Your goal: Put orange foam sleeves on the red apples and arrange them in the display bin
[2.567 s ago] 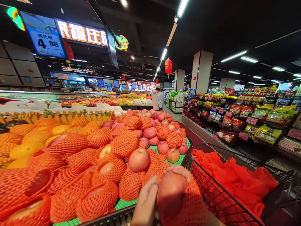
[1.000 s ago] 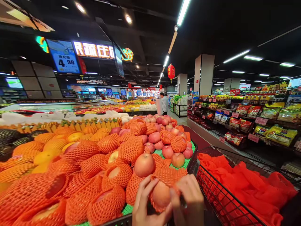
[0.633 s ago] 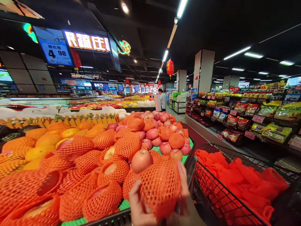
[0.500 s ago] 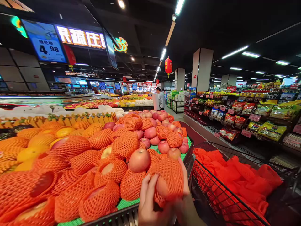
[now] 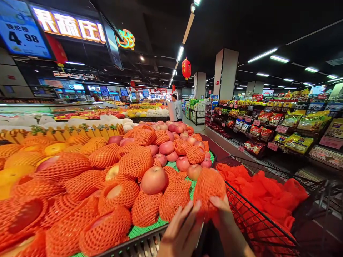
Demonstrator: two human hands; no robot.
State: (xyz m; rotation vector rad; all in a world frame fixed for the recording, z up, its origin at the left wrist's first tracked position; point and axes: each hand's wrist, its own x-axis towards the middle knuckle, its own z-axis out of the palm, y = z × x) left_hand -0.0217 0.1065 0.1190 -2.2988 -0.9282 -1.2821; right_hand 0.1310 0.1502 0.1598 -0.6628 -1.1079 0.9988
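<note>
An apple in an orange foam net [image 5: 210,189] is raised over the front right corner of the fruit display, beside the cart. My right hand [image 5: 223,214] is closed around its lower right side, with the thumb across the net. My left hand [image 5: 182,228] is at the lower left of the net, its fingers stretched out and their tips close against the foam; its thumb is hidden. Left of the hands, a bare apple [image 5: 154,180] rests among netted apples [image 5: 175,200]. The foam covers most of the held fruit.
A black wire cart [image 5: 259,217] at the right holds a heap of red-orange foam nets [image 5: 265,196]. The display's black rim [image 5: 147,246] runs along the front. Yellow netted fruit [image 5: 16,178] lies at the left. Snack shelves [image 5: 268,132] line the right; a person [image 5: 177,109] stands farther back.
The netted apple has moved right and slightly up, toward the cart. My left hand's fingers have slipped from its front to its lower left. The view has turned slightly right.
</note>
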